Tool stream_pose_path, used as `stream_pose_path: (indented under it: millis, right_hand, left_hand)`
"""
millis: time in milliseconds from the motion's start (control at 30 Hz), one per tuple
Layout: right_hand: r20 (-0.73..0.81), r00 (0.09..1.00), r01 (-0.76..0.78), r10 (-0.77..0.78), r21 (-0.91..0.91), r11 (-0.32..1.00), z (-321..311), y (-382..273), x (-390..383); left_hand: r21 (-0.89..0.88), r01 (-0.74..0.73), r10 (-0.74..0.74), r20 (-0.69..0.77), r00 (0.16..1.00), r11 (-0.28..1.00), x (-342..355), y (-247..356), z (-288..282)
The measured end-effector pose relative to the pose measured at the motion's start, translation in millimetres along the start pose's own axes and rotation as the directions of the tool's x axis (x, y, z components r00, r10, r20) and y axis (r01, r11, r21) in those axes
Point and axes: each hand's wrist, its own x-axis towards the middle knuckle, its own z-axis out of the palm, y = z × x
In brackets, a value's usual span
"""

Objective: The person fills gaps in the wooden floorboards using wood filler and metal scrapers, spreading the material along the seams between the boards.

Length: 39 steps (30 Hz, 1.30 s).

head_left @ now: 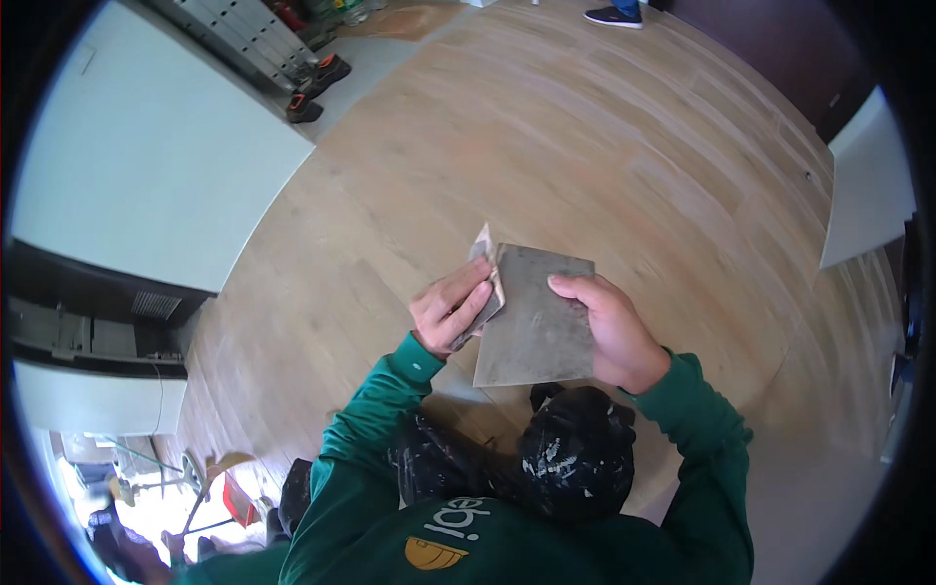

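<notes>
My right hand (614,327) grips a grey, scuffed rectangular sheet (526,331) by its right edge, thumb lying on its face; it could be a tile or a metal plate. My left hand (450,307) pinches a creased, pale folded piece of paper or cloth (486,244) against the sheet’s left edge. Below the sheet are my paint-spattered dark knees (575,453), and both forearms are in green sleeves.
Wooden floor (380,185) surrounds me, with white cabinet fronts (136,175) at left and a white panel (863,175) at right. An aluminium ladder (249,39) and shoes (317,88) lie upper left. Someone’s foot (612,15) stands far ahead. Assorted gear (239,497) sits lower left.
</notes>
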Motion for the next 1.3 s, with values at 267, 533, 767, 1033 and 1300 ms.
stream_pose_path:
  millis: [267, 533, 767, 1033, 1300]
  right_hand:
    - [-0.260, 0.925, 0.302, -0.277, 0.063, 0.951, -153.2, -2.0, -64.3]
    - [-0.821, -0.019, -0.294, -0.570, -0.540, 0.788, -387.7, 130.1, -268.2]
    - [-0.637, -0.137, -0.865, -0.758, -0.297, 0.406, -453.9, 146.7, -284.4]
    - [-0.645, -0.076, -0.918, -0.760, -0.253, 0.306, -502.3, 129.6, -276.1]
    - [-0.700, -0.131, -0.941, -0.702, -0.134, 0.310, -525.2, 124.4, -261.3]
  left_hand:
    - [-0.146, 0.989, -0.971, 0.235, 0.050, 0.016, -107.1, 39.1, 25.6]
    - [-0.636, 0.379, -0.740, 0.599, -0.306, -0.672, -183.5, 47.0, 13.9]
    - [-0.626, 0.382, -0.733, 0.594, -0.331, -0.680, -204.0, 47.9, 5.0]
    - [-0.634, 0.346, -0.722, 0.605, -0.335, -0.692, -216.3, 37.2, 6.8]
    - [-0.636, 0.349, -0.725, 0.582, -0.368, -0.688, -215.7, 43.9, 6.0]
